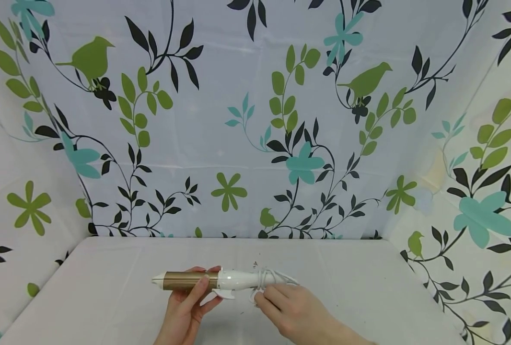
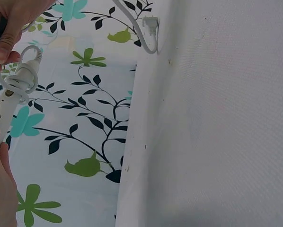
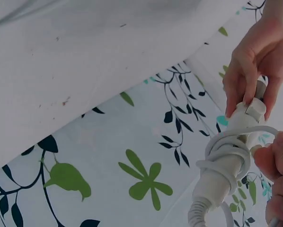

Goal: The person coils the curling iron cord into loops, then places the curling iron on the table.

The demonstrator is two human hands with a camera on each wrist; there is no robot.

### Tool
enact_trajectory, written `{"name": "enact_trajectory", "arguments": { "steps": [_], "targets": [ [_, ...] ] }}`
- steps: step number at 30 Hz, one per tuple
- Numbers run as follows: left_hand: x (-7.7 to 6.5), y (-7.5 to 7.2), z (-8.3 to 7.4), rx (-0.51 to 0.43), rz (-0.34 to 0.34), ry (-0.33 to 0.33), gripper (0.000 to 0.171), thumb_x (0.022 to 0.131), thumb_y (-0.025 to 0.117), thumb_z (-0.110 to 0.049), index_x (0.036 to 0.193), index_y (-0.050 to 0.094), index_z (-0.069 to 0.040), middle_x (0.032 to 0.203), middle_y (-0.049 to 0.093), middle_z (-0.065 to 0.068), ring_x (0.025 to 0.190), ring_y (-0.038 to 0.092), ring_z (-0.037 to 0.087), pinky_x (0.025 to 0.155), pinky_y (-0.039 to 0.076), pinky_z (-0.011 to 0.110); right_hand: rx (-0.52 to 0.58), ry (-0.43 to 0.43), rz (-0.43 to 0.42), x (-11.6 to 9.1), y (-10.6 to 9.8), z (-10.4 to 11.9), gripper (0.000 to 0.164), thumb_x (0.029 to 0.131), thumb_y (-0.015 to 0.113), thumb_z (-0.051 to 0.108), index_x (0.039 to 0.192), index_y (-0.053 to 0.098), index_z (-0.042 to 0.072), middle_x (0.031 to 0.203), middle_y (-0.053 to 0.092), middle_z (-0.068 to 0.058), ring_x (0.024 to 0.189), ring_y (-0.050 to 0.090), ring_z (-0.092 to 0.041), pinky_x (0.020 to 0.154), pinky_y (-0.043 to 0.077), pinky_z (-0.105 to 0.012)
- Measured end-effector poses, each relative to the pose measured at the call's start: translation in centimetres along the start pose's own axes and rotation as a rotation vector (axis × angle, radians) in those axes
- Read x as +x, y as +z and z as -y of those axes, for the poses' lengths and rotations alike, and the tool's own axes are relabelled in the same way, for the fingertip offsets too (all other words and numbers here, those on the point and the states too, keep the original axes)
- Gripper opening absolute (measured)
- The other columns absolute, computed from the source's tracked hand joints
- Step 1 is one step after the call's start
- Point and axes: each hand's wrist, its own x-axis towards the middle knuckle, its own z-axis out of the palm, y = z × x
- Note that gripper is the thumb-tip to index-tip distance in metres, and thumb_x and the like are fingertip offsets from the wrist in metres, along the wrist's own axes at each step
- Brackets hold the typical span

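Note:
A curling iron [image 1: 238, 279] with a gold barrel and a white handle is held level above the table, its pale tip pointing left in the head view. My left hand [image 1: 191, 304] grips it around the barrel, thumb on the near side. White cord [image 3: 224, 153] is wound in several loops about the handle's end, as the right wrist view shows. With curled fingers my right hand [image 1: 296, 309] pinches a length of this cord beside the handle. At the top of the left wrist view, a white plug [image 2: 151, 22] hangs on the cord.
Beneath the hands lies a white table [image 1: 109, 287] with a few small dark specks. A patterned curtain [image 1: 247, 143] with birds, leaves and flowers rises behind it and along both sides.

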Motion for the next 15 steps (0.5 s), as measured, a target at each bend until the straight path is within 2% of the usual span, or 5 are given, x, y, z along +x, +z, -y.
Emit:
{"name": "enact_trajectory", "arguments": {
  "steps": [3, 5, 10, 15],
  "targets": [
    [0.1, 0.1, 0.1, 0.013, -0.02, -0.003, 0.02, 0.096, 0.053, -0.011, 0.114, 0.044, -0.014, 0.115, 0.065, 0.002, 0.105, 0.063, 0.024, 0.085, 0.052, 0.044, -0.018, -0.021, -0.062, 0.3, -0.2, -0.6, 0.029, 0.102, 0.039, 0.011, 0.094, 0.066, 0.006, 0.083, 0.06, 0.001, 0.069, 0.055, -0.008, 0.068, 0.054, -0.014],
    [0.1, 0.1, 0.1, 0.02, -0.037, -0.016, 0.022, 0.095, 0.055, -0.013, 0.114, 0.043, -0.013, 0.114, 0.065, 0.002, 0.104, 0.063, 0.024, 0.085, 0.052, 0.044, -0.035, -0.043, -0.111, 0.5, -0.3, -1.1, 0.026, 0.101, 0.044, 0.014, 0.092, 0.066, 0.005, 0.083, 0.061, 0.001, 0.069, 0.057, -0.008, 0.069, 0.055, -0.014],
    [0.0, 0.2, 0.1, 0.026, -0.057, -0.031, 0.029, 0.094, 0.057, -0.014, 0.117, 0.04, -0.008, 0.115, 0.065, 0.003, 0.103, 0.064, 0.025, 0.085, 0.053, 0.045, -0.067, -0.099, -0.227, 0.9, -0.3, -2.2, 0.021, 0.095, 0.055, 0.019, 0.086, 0.066, 0.004, 0.076, 0.058, 0.002, 0.062, 0.054, -0.006, 0.06, 0.05, -0.008],
    [0.0, 0.0, 0.2, 0.021, -0.04, -0.022, 0.024, 0.095, 0.056, -0.014, 0.114, 0.043, -0.01, 0.115, 0.064, 0.004, 0.103, 0.064, 0.024, 0.085, 0.053, 0.044, -0.072, -0.02, -0.244, 0.6, 0.0, -3.0, 0.029, 0.092, 0.059, 0.032, 0.076, 0.062, 0.008, 0.065, 0.051, 0.005, 0.052, 0.046, -0.004, 0.049, 0.043, -0.006]
  ]
}}
